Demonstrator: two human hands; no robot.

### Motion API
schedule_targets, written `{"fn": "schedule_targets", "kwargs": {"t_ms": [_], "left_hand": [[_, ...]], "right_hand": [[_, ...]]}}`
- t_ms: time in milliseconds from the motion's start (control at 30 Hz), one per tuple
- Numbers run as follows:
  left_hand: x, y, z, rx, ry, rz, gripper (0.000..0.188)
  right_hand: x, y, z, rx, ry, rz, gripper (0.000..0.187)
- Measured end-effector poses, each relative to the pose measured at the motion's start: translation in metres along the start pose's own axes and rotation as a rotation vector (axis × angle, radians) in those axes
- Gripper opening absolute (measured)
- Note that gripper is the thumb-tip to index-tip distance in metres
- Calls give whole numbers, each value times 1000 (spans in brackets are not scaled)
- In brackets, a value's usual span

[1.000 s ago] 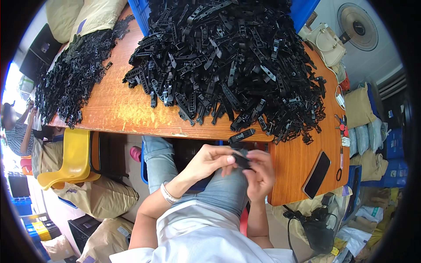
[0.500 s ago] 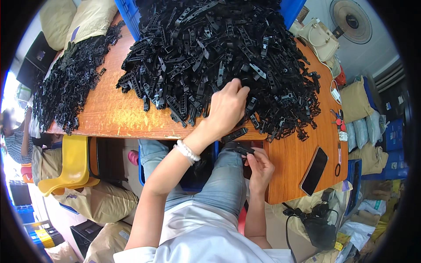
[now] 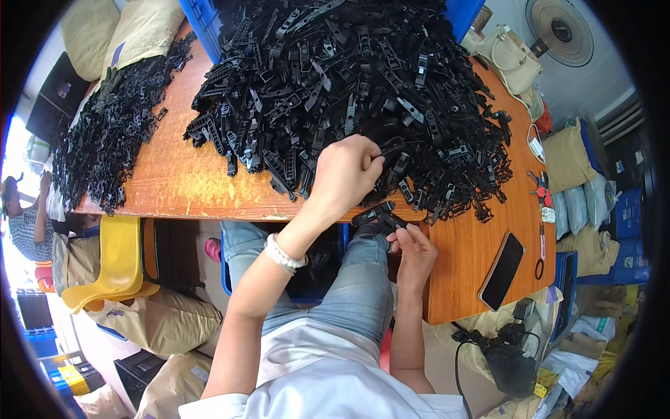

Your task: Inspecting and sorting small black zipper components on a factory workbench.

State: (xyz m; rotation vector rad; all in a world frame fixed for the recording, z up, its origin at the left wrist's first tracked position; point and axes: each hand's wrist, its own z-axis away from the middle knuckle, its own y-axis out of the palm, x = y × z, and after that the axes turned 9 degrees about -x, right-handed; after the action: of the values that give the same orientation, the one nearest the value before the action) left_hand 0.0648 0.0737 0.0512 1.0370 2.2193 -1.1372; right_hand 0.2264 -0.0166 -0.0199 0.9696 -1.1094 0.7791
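Note:
A large heap of black plastic parts (image 3: 293, 105) spreads over the wooden table in front of me. Over its near edge, my left hand (image 3: 347, 174) is closed, fingertips pinched together; what sits between them cannot be told apart from the dark pieces behind. My right hand (image 3: 415, 255) stays at the table's front edge above my right thigh. Its thumb and fingers grip one long, narrow black plastic part (image 3: 393, 221), which points away to the left. Close beside that part, another black piece (image 3: 373, 214) lies at the table's edge.
A blue crate (image 3: 202, 31) backs the heap. More black parts (image 3: 118, 140) lie on the far left. On the right are a phone (image 3: 502, 271), red-handled pliers (image 3: 541, 188) and scissors (image 3: 539, 260). A blue bin (image 3: 227, 272) stands under the table, near a yellow chair (image 3: 115, 258).
My left hand has drawn back from the heap, toward me and slightly left, with its fingers curled. My right hand has barely moved and keeps its part, now tilted a little differently.

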Motion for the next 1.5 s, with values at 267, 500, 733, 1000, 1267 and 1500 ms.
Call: {"fn": "schedule_targets", "kwargs": {"t_ms": [267,500,733,1000,1267,1500], "left_hand": [[-5,-20,83,109,-460,658,13],[-12,-26,90,76,-195,497,15],[-17,-36,83,433,-665,758,21],[-21,-25,99,362,-696,982,16],[-13,-3,81,141,-255,280,20],[-4,13,83,52,93,-122,20]], "right_hand": [[37,12,19,58,77,-222,11],[50,18,27,101,42,31,9],[38,11,31,226,-169,186,15],[41,4,36,287,15,93,23],[32,-24,23,-18,33,-46,20],[29,-32,23,-30,-37,-88,21]]}}
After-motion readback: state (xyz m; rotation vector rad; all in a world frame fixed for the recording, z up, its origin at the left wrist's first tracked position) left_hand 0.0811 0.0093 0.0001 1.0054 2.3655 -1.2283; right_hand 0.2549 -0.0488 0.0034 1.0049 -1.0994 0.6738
